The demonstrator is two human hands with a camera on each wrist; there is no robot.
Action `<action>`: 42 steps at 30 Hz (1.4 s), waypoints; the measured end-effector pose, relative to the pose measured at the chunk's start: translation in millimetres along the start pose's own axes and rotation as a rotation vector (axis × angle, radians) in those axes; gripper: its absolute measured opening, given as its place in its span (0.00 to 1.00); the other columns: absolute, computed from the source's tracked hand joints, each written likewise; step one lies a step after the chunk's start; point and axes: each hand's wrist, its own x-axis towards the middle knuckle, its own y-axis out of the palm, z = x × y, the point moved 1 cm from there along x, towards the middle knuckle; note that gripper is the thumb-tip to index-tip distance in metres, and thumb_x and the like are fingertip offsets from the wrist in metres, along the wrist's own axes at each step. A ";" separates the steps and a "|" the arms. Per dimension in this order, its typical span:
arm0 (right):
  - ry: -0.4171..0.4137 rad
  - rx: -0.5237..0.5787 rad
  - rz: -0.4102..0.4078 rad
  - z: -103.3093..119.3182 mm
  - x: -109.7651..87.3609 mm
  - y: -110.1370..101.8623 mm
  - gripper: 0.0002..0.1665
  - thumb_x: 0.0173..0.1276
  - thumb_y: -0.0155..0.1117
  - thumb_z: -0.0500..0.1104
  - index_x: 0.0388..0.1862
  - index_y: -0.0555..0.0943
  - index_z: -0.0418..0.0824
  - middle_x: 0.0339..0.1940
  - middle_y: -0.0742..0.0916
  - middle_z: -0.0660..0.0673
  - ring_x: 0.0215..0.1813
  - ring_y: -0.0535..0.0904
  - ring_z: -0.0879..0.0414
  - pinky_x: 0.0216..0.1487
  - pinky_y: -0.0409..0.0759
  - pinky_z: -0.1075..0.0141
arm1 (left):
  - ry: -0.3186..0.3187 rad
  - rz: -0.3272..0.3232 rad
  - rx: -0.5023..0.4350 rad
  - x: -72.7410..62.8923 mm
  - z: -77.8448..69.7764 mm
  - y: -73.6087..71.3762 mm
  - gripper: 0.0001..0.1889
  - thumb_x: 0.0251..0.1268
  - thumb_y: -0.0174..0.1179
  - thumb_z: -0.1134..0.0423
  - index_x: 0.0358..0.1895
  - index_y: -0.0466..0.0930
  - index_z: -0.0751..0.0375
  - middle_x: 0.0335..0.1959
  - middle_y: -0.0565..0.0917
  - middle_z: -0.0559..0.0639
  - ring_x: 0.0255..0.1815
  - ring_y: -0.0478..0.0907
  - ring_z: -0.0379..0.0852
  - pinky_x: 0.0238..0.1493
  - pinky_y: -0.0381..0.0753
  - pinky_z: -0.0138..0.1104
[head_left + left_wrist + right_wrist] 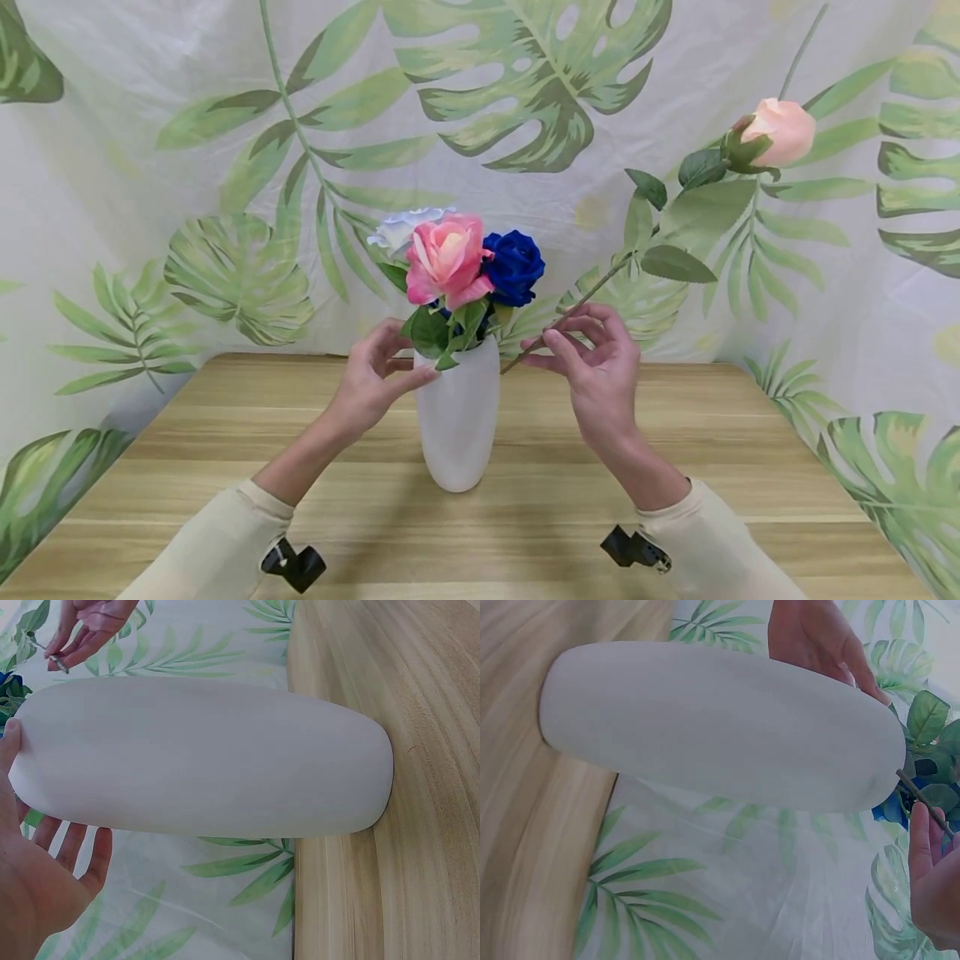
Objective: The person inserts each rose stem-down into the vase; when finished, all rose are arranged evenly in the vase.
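A tall white vase stands upright on the table. A pink rose, a dark blue rose and a pale bluish-white flower rise from its mouth, among green leaves. My left hand holds the vase near the rim, thumb at the front and the other fingers along its left side. Between thumb and fingers, my right hand pinches the stem of a peach rose. That rose slants up to the right, and its lower stem end is right by the vase's rim.
The wooden table carries the vase near its far edge. Behind it hangs a pale cloth printed with green leaves. A small black device is strapped to the left sleeve, and another black device to the right one.
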 end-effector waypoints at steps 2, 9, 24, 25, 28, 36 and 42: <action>-0.019 0.009 0.001 0.6 2.3 4.0 0.15 0.70 0.61 0.21 0.46 0.76 0.38 0.36 0.82 0.41 0.37 0.90 0.47 0.40 0.89 0.47 | 0.003 0.000 -0.001 -0.1 -0.1 0.0 0.19 0.61 0.66 0.79 0.55 0.75 0.72 0.48 0.84 0.41 0.51 0.82 0.40 0.51 0.83 0.32; -0.059 0.060 -0.022 0.6 9.0 17.0 0.20 0.67 0.58 0.16 0.45 0.76 0.39 0.35 0.83 0.43 0.36 0.89 0.50 0.38 0.89 0.49 | -0.007 -0.001 -0.003 -0.1 -0.4 0.8 0.19 0.61 0.66 0.79 0.55 0.75 0.71 0.48 0.84 0.41 0.51 0.82 0.40 0.52 0.83 0.33; -0.073 -0.064 0.003 -7.4 16.9 37.9 0.17 0.65 0.58 0.15 0.49 0.70 0.25 0.37 0.81 0.44 0.40 0.89 0.54 0.38 0.90 0.52 | -0.007 -0.004 0.008 0.2 -0.3 -0.2 0.21 0.61 0.66 0.79 0.57 0.74 0.75 0.49 0.84 0.40 0.52 0.82 0.40 0.52 0.83 0.32; -0.077 -0.075 0.013 -8.3 17.1 38.2 0.17 0.65 0.58 0.15 0.49 0.70 0.23 0.37 0.81 0.44 0.40 0.89 0.54 0.38 0.90 0.52 | -0.004 -0.003 0.009 0.1 -0.2 -0.4 0.21 0.61 0.66 0.79 0.56 0.74 0.74 0.49 0.84 0.40 0.52 0.82 0.40 0.51 0.83 0.32; -0.094 -0.115 0.040 -9.5 17.6 38.9 0.17 0.64 0.59 0.15 0.49 0.69 0.21 0.37 0.82 0.44 0.38 0.89 0.55 0.37 0.90 0.53 | 0.010 0.003 0.013 -0.2 -0.2 -0.7 0.21 0.61 0.66 0.79 0.57 0.74 0.74 0.50 0.83 0.40 0.52 0.82 0.40 0.51 0.83 0.32; -0.156 -0.216 0.086 -12.1 18.9 41.5 0.13 0.71 0.58 0.21 0.52 0.71 0.21 0.39 0.81 0.29 0.36 0.89 0.57 0.35 0.90 0.54 | 0.027 0.012 0.004 -0.7 -0.1 -0.9 0.20 0.61 0.66 0.79 0.57 0.74 0.74 0.49 0.84 0.39 0.52 0.82 0.39 0.51 0.83 0.32; -0.186 -0.252 0.070 -11.9 22.1 43.9 0.09 0.75 0.57 0.25 0.50 0.73 0.21 0.37 0.82 0.40 0.31 0.86 0.58 0.33 0.89 0.60 | 0.024 0.013 -0.006 -0.6 0.7 -1.3 0.20 0.61 0.67 0.79 0.56 0.74 0.74 0.50 0.84 0.39 0.52 0.82 0.39 0.52 0.83 0.33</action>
